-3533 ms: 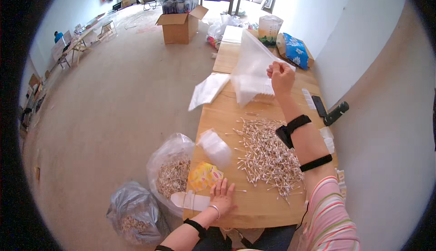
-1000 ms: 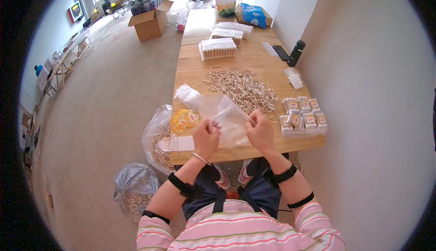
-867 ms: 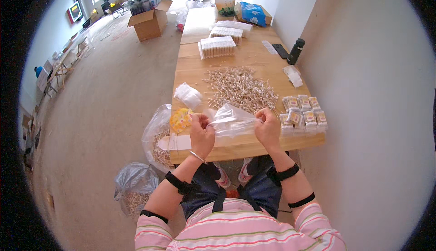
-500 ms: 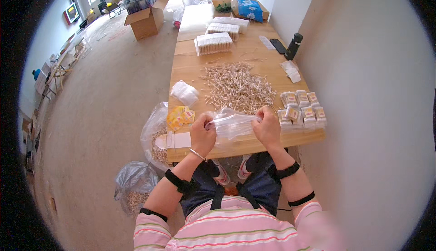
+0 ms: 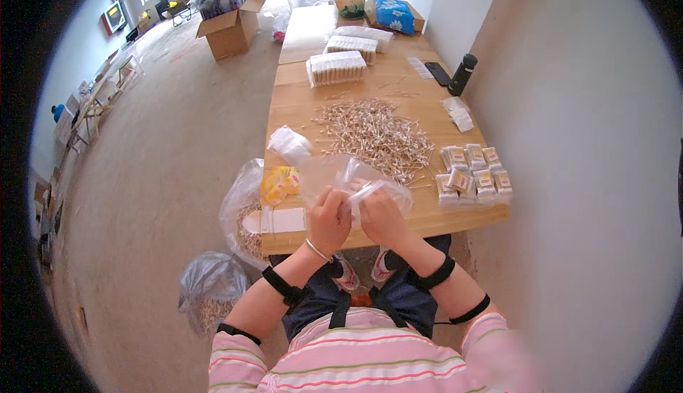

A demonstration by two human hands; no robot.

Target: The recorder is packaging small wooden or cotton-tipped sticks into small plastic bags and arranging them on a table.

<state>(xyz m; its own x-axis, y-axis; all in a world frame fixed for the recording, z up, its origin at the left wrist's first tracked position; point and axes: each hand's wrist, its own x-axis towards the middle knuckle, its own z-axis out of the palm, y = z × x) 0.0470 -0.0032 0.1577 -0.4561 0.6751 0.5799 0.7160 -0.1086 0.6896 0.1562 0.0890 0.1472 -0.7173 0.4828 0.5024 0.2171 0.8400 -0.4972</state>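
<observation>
A clear plastic bag (image 5: 324, 172) hangs between my hands over the near edge of the wooden table (image 5: 292, 94). My left hand (image 5: 330, 219) is closed on its near side. Close beside it, my right hand (image 5: 380, 215) also grips the plastic, the bag spreading out beyond both fists. Just past the bag lies a loose heap of cotton swabs (image 5: 370, 133). Left of my hands are yellow printed cards (image 5: 279, 184), a white card strip (image 5: 288, 219) and a stack of small clear bags (image 5: 289, 144). What the fingertips do inside the plastic is hidden.
Small filled packets (image 5: 484, 179) stand at the right edge near the wall. Farther back are bundled swab packs (image 5: 336, 68), a phone (image 5: 437, 73), a dark bottle (image 5: 463, 74) and a blue package (image 5: 393, 14). Two sacks of swabs, one greyish (image 5: 213, 286), stand on the floor at left.
My right hand has moved left, close to my left hand, which shifted slightly right. The bag, stretched between them before, now balloons out wider, toward the left and far side.
</observation>
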